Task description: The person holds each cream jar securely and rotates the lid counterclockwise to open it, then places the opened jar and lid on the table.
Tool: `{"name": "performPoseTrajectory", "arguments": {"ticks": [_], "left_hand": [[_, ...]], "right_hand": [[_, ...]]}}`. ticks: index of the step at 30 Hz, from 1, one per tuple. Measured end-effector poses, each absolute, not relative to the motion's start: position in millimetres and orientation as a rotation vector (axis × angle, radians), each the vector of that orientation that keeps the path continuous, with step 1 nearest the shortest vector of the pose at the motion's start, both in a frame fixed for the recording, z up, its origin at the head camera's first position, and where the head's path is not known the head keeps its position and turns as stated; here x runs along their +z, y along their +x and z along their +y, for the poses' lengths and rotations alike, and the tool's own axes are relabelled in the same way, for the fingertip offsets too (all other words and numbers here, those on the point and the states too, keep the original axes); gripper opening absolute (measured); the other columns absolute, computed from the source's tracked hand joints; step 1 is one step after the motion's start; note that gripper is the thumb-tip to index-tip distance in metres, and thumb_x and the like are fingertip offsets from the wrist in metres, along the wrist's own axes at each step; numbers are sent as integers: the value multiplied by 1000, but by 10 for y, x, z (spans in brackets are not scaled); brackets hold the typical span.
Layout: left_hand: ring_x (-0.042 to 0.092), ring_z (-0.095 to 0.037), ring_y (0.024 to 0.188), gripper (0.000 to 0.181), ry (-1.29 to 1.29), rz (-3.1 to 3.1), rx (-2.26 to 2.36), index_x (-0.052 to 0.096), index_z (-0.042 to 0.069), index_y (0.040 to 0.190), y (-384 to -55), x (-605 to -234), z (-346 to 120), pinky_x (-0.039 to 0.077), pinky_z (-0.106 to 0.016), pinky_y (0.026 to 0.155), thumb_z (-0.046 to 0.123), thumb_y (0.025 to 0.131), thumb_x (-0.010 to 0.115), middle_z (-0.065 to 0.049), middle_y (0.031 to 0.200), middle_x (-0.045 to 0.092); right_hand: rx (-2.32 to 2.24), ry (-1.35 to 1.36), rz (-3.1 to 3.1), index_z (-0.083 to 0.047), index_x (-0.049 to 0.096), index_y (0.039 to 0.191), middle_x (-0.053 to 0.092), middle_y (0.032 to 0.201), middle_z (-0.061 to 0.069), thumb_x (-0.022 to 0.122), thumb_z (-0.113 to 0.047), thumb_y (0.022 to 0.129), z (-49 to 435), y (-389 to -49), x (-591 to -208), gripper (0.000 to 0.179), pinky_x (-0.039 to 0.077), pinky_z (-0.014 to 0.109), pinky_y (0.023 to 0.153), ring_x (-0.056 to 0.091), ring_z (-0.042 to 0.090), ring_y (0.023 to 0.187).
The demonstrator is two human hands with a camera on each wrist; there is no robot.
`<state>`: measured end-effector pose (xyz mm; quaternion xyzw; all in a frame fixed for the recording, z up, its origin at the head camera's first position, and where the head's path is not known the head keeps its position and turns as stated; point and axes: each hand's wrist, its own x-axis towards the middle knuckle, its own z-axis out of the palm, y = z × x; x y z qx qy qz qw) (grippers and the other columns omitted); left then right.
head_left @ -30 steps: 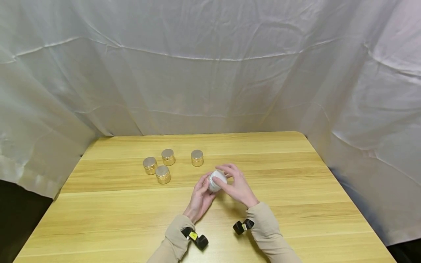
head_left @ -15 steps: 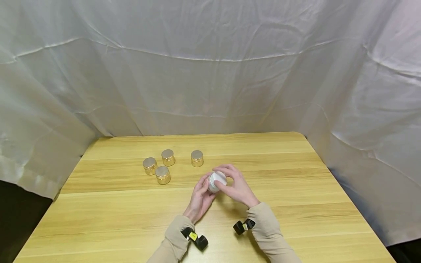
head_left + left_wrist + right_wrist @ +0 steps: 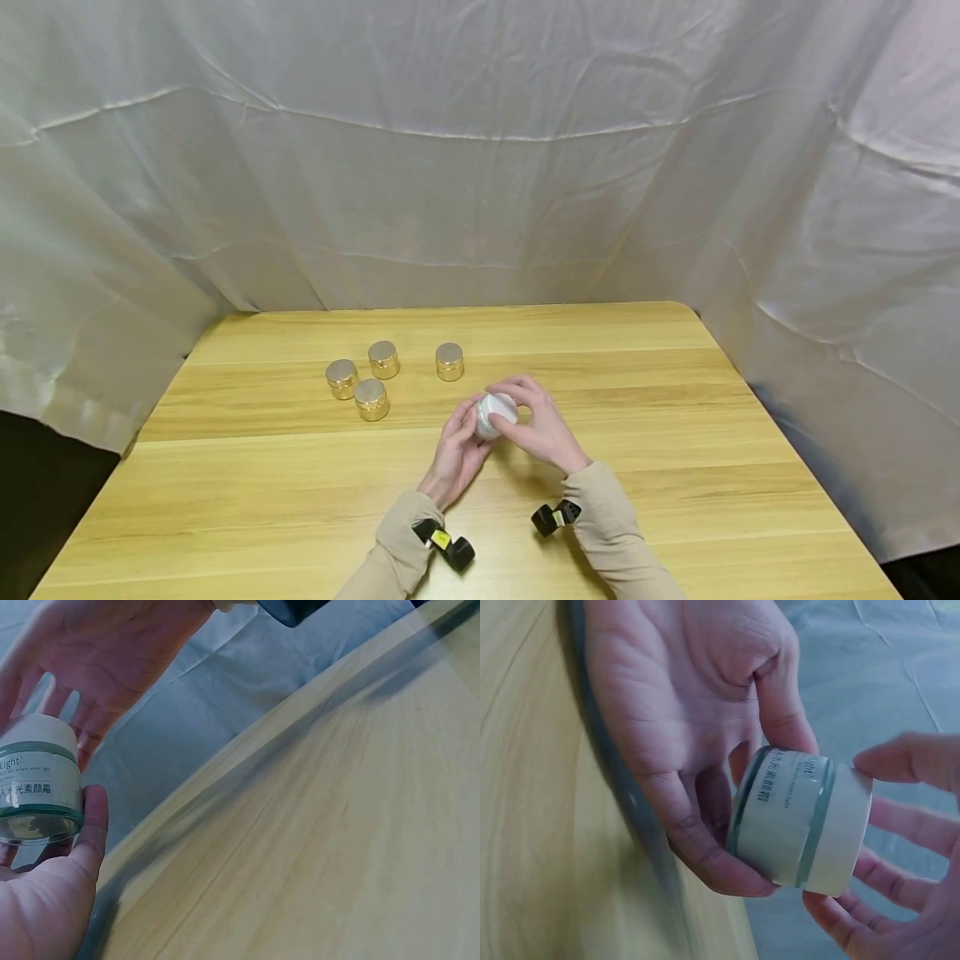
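Observation:
A cream jar with a white lid is held above the table, tilted toward the right. My left hand grips its body from the left, fingers and thumb around the glass base. In the left wrist view, printed lettering and a green band show on the jar's side. My right hand pinches the lid's rim between thumb and fingertips, its palm apart from the lid. The lid sits on the jar. Part of the lid's edge is hidden behind the right fingers in the head view.
Several gold jars with flat lids stand on the wooden table: a left-hand cluster, including one gold jar, and a separate gold jar beyond my hands. A grey curtain hangs behind the table.
My right thumb and fingers have shifted slightly around the lid's rim, the thumb sliding nearer the front. The left hand keeps its grip in the same place. The gold jars have not moved.

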<state>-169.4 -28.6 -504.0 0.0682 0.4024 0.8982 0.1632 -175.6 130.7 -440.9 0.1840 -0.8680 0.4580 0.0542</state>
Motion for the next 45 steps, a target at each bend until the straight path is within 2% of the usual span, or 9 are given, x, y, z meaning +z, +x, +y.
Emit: {"name": "performPoseTrajectory", "arguments": {"ticks": [5, 9, 13, 22, 30, 33, 36, 39, 45], "left_hand": [[52, -11, 122, 33, 197, 1159, 2552, 36, 10, 142, -1699, -5041, -284, 50, -25, 107, 18, 110, 32, -5, 143, 39], [53, -11, 122, 34, 183, 1159, 2564, 36, 9, 143, -1706, -5040, -272, 50, -28, 108, 17, 110, 32, -3, 139, 43], [53, -11, 121, 33, 187, 1153, 2566, 37, 11, 141, -1707, -5046, -272, 50, -28, 108, 17, 110, 31, -1, 137, 44], [53, -11, 122, 30, 183, 1135, 2565, 40, 13, 138, -1691, -5036, -284, 51, -25, 106, 15, 110, 31, -5, 144, 38], [53, -12, 122, 31, 197, 1147, 2555, 39, 12, 140, -1696, -5041, -287, 50, -26, 108, 17, 110, 32, -4, 141, 42], [53, -12, 123, 30, 190, 1144, 2563, 41, 13, 138, -1696, -5034, -279, 50, -28, 108, 16, 110, 31, -3, 141, 42], [53, -12, 123, 29, 183, 1148, 2571, 43, 15, 135, -1697, -5028, -269, 51, -28, 107, 14, 110, 30, -1, 141, 42], [53, -12, 123, 29, 189, 1166, 2572, 44, 16, 134, -1692, -5023, -266, 51, -27, 106, 13, 110, 29, 0, 139, 43], [53, -12, 123, 28, 192, 1157, 2578, 46, 18, 132, -1685, -5027, -266, 51, -30, 109, 14, 110, 30, 1, 136, 47]], "right_hand": [[1402, 542, -2647, -11, 66, 130, 60, 132, 12, 73, -26, 89, 1307, -1755, -4406, 45, 47, 58, 99, 60, 28, 108], [1374, 473, -2656, -9, 66, 129, 63, 125, 11, 74, -30, 90, 1295, -1767, -4416, 45, 53, 49, 90, 61, 24, 100], [1351, 449, -2656, -8, 68, 126, 65, 119, 8, 75, -31, 90, 1290, -1769, -4416, 43, 52, 43, 87, 61, 20, 95], [1416, 587, -2635, -8, 67, 126, 62, 129, 13, 73, -20, 87, 1311, -1756, -4408, 42, 49, 56, 98, 59, 30, 113], [1370, 482, -2652, -6, 67, 127, 64, 122, 11, 74, -28, 91, 1295, -1767, -4420, 43, 52, 50, 91, 62, 24, 100], [1380, 510, -2635, -6, 68, 125, 65, 121, 11, 75, -24, 89, 1302, -1768, -4421, 40, 51, 50, 93, 62, 25, 102], [1425, 570, -2611, -7, 69, 124, 64, 125, 13, 74, -18, 87, 1313, -1762, -4415, 39, 50, 55, 97, 61, 29, 109], [1446, 605, -2602, -7, 67, 126, 62, 129, 14, 74, -19, 87, 1317, -1762, -4416, 42, 48, 60, 99, 59, 31, 113], [1408, 521, -2620, -7, 67, 127, 64, 125, 12, 74, -27, 90, 1303, -1778, -4429, 43, 52, 52, 93, 62, 27, 103]]}}
